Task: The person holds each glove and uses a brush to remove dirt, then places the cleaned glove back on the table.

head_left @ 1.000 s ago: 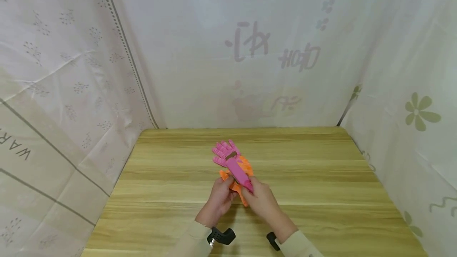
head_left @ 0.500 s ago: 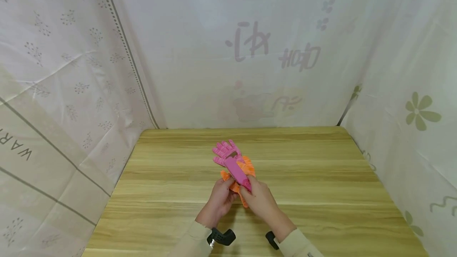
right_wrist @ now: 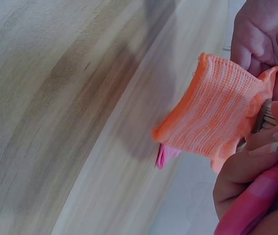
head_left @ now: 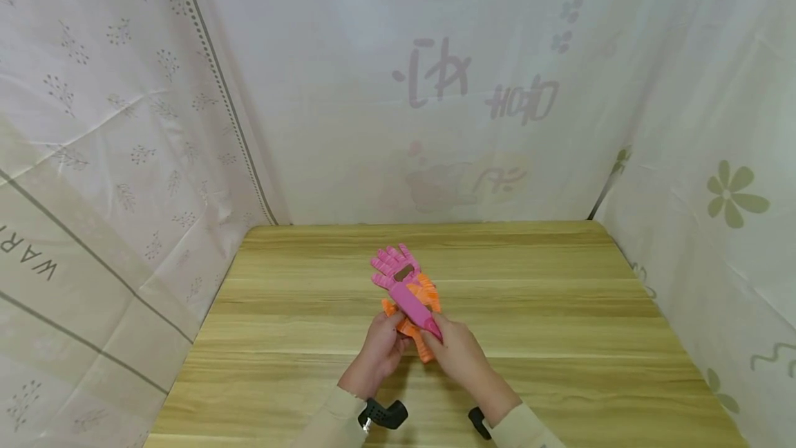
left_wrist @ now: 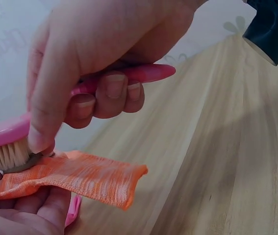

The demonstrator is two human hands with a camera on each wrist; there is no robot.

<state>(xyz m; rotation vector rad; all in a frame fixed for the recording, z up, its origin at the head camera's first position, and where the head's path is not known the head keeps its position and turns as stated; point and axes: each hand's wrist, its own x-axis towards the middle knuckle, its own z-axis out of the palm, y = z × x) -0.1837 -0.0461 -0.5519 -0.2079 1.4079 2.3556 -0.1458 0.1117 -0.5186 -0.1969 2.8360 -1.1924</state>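
In the head view my left hand point(head_left: 381, 346) pinches an orange knitted glove point(head_left: 428, 290), thumb on top and fingers beneath. My right hand point(head_left: 459, 353) grips a pink scrub brush point(head_left: 410, 306) by its handle, laid slantwise over that glove. Pale bristles point(left_wrist: 5, 157) press against a brown patch point(left_wrist: 26, 164) on the orange fabric in the left wrist view. The loose cuff point(right_wrist: 210, 105) hangs toward the tabletop in the right wrist view. Beyond the brush lies a pink glove point(head_left: 390, 265) with fingers spread, a brown patch on it; its near part is covered.
A wood-grain table point(head_left: 298, 296) lies under both hands. Printed pale cloth point(head_left: 348, 123) hangs along its back and both sides. Black straps point(head_left: 383, 413) sit on both wrists.
The brush shifts by small amounts over the orange glove, lately a little toward me and right, baring more of the pink glove's brown patch. Left hand stays nearly in place; pink glove stays put.
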